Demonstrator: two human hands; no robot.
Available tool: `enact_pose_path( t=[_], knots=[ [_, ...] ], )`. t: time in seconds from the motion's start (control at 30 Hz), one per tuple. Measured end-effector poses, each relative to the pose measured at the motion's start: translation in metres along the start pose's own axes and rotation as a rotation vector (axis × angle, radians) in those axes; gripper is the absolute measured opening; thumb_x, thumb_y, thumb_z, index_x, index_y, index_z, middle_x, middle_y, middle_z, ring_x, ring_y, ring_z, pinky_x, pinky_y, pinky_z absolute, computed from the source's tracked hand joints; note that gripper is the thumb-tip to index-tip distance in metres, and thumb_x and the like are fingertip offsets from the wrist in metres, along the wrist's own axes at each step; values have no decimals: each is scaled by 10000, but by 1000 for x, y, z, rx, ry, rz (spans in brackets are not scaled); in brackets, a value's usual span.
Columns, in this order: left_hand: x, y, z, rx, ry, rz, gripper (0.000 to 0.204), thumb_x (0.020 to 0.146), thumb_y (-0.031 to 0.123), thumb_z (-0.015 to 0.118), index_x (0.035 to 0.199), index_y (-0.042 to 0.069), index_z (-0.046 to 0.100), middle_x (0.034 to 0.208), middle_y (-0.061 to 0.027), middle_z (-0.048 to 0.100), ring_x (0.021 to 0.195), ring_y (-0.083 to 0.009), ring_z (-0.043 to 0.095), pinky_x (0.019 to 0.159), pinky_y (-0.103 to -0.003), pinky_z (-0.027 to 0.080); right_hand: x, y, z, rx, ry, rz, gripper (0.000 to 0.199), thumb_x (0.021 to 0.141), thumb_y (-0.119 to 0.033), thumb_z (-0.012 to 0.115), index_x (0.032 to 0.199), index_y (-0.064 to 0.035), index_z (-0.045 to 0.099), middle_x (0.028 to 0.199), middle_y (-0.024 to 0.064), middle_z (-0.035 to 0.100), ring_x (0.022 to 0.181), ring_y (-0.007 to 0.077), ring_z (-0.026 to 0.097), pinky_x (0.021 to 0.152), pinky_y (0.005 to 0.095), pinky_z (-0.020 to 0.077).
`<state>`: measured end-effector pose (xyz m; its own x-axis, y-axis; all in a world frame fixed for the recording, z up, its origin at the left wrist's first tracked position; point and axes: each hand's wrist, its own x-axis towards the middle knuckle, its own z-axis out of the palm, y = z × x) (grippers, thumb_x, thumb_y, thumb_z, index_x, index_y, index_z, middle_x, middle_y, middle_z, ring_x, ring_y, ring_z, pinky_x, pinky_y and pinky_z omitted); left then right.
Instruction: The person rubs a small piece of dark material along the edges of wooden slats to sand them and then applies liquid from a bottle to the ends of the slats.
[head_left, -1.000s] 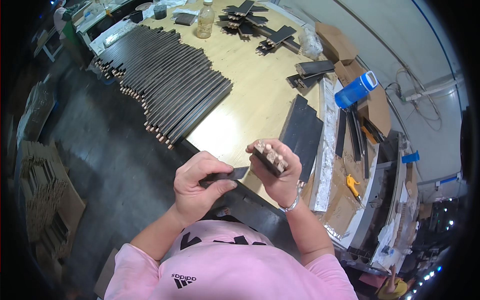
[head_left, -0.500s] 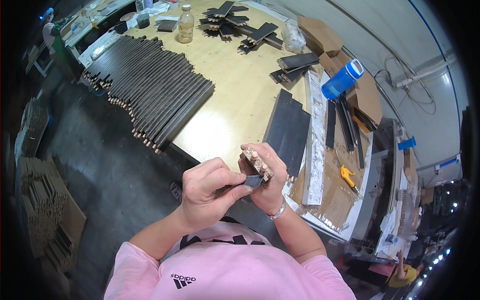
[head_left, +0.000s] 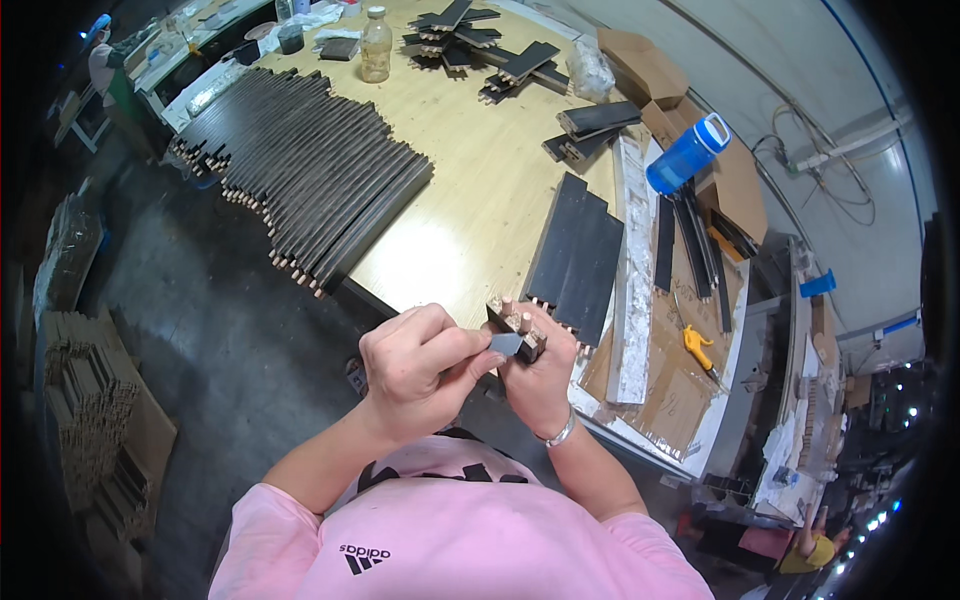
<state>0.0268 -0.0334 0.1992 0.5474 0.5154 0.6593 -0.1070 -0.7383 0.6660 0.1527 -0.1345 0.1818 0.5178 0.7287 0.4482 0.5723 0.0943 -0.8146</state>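
Observation:
My left hand (head_left: 415, 362) pinches a small flat grey piece (head_left: 506, 344), perhaps sandpaper, between thumb and fingers. Wrapped round a short dark board (head_left: 530, 349) is my right hand (head_left: 546, 378); the board's raw end, with light wooden dowels sticking out, faces up. The grey piece lies against the board's edge close to that end. Most of the board is hidden by my fingers. Just beyond my right hand, several black boards (head_left: 575, 255) lie side by side on the table, with dowels at their near ends.
Long rows of dark dowelled strips (head_left: 310, 170) cover the table's left part. Farther back stand a glass jar (head_left: 376, 45) and loose stacked boards (head_left: 450, 35). To the right are a white-wrapped strip (head_left: 630, 290), a blue bottle (head_left: 688, 155), a yellow air gun (head_left: 698, 347) and a cardboard box (head_left: 735, 190).
The board in my right hand has tilted, showing more of its dark side below the dowels. The grey piece has turned and looks paler. Both hands stay close together.

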Motion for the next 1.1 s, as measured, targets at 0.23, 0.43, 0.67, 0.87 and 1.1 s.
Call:
enact_pose_path(
  t=[0.23,0.43,0.67,0.87,1.1],
  knots=[
    [0,0,-4,-633,-168,-401,107,786,-43,782,850,-35,697,710,-51,629,607,-81,536,536,-239,389,-13,-22,-7,196,9,317,292,790,58,709,1081,68,691,930,136,710,849,183,694,778,280,533],
    [13,-6,-6,-661,-294,-335,95,801,-35,778,853,-40,699,713,-54,636,616,-78,544,546,-240,401,-17,-34,0,314,122,445,264,814,49,705,1075,76,683,931,100,701,845,124,651,777,266,519],
    [19,-36,-8,-363,-316,-5,166,741,-34,808,853,-27,687,675,-74,603,574,-135,548,521,-272,401,-24,-34,18,245,150,533,229,866,-11,689,1084,58,682,904,61,708,855,85,620,765,253,510],
    [15,-44,-6,-452,-293,-15,210,677,24,847,822,33,695,652,-72,572,533,-195,556,481,-312,411,-21,-41,25,346,211,570,185,879,-38,674,1039,54,678,878,23,692,829,73,609,772,248,508],
    [9,-49,-11,-574,-319,-176,175,719,-21,821,833,-4,690,706,-80,612,601,-148,608,512,-262,449,-14,-42,2,708,22,708,222,966,-168,673,1081,11,610,890,51,668,789,134,645,726,294,545]
  ],
)
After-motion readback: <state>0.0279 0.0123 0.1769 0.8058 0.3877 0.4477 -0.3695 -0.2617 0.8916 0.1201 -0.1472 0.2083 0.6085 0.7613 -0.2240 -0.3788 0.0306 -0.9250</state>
